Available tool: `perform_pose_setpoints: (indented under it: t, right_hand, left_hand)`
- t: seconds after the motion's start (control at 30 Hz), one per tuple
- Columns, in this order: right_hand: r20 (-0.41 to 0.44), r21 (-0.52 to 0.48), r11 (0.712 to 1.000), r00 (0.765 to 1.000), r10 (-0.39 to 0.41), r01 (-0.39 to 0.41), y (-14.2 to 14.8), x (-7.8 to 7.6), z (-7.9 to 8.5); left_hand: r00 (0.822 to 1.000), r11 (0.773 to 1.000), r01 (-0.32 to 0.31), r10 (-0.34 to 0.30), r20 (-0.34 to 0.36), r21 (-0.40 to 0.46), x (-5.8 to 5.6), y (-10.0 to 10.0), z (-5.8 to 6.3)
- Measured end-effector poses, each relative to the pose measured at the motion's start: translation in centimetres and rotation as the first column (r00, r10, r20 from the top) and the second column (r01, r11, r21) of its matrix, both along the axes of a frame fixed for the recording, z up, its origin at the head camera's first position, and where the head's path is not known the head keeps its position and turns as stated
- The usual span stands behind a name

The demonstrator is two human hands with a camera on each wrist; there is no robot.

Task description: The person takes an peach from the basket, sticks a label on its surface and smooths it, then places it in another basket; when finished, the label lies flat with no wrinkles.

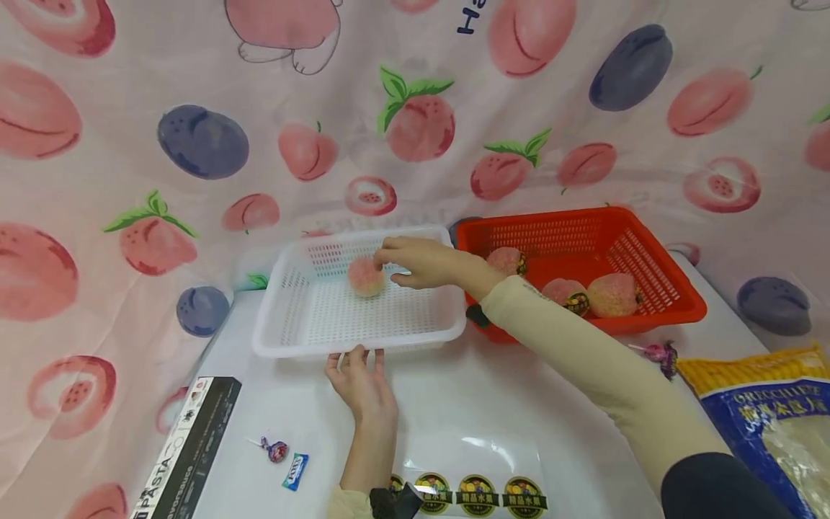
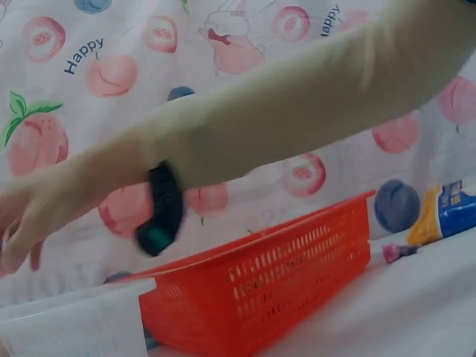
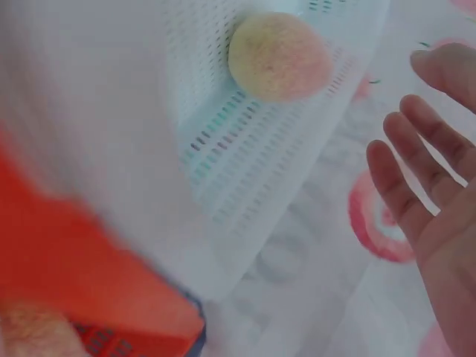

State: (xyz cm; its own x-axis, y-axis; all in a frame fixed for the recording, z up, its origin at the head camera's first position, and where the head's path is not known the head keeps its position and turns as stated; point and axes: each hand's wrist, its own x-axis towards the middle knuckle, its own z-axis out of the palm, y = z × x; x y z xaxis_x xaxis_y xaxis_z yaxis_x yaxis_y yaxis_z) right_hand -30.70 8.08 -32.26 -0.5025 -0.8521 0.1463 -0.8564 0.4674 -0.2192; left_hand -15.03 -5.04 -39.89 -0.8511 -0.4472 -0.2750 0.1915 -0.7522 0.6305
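Note:
One pink-and-yellow peach (image 1: pixel 366 277) sits in the white plastic basket (image 1: pixel 285 346), near its back middle. My right hand (image 1: pixel 418 263) hovers over that basket, fingertips beside the peach in the head view. The right wrist view shows the right hand (image 3: pixel 439 163) with fingers spread apart and a gap between them and the peach (image 3: pixel 279 58). My left hand (image 1: pixel 364 386) rests its fingertips against the front rim of the white basket, palm turned up. To the right, the red basket (image 1: pixel 674 306) holds several peaches (image 1: pixel 612 295), some bearing black-and-gold stickers.
A sheet of round black-and-gold stickers (image 1: pixel 478 495) lies at the table's near edge. A black pasta box (image 1: pixel 194 447), a lollipop (image 1: pixel 277 452) and a blue-wrapped candy (image 1: pixel 295 471) lie left. At right are another lollipop (image 1: pixel 661 355) and a pasta bag (image 1: pixel 772 411).

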Motion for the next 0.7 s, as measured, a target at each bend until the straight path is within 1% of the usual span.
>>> perform_pose_setpoints:
  t: [0.13, 0.23, 0.33, 0.4, 0.47, 0.57, 0.7]
  right_hand:
    - [0.005, 0.084, 0.996, 1.0, -0.021, 0.021, -2.2, -1.6, -0.6]
    - [0.048, 0.14, 0.989, 0.998, -0.052, 0.044, -3.7, -2.4, -1.3]
    - [0.14, 0.2, 0.979, 0.988, -0.07, 0.041, -5.1, -2.9, -2.2]
    - [0.207, 0.233, 0.972, 0.974, -0.091, 0.041, -5.9, -3.0, -2.7]
    - [0.25, 0.261, 0.963, 0.959, -0.13, 0.062, -6.6, -3.2, -3.1]
    - [0.26, 0.311, 0.943, 0.944, -0.203, 0.117, -7.1, -3.6, -3.4]
    - [0.232, 0.366, 0.919, 0.942, -0.244, 0.148, -7.3, -4.6, -4.0]
  left_hand:
    - [1.0, 1.0, 0.008, -0.008, -0.006, -0.011, 0.1, -0.1, 0.1]
    - [1.0, 1.0, 0.021, -0.021, -0.008, -0.023, 0.3, -0.1, -0.1]
    - [1.0, 0.999, 0.005, -0.005, 0.003, -0.038, 0.6, -0.1, -0.5]
    - [1.0, 0.999, -0.01, 0.01, 0.008, -0.051, 0.6, -0.2, -0.7]
    - [1.0, 0.998, -0.016, 0.017, 0.011, -0.061, 0.6, -0.3, -0.8]
    - [1.0, 0.998, -0.009, 0.009, 0.006, -0.069, 0.3, -0.3, -0.9]
    - [1.0, 0.998, 0.003, -0.003, 0.002, -0.068, 0.0, 0.0, -0.7]
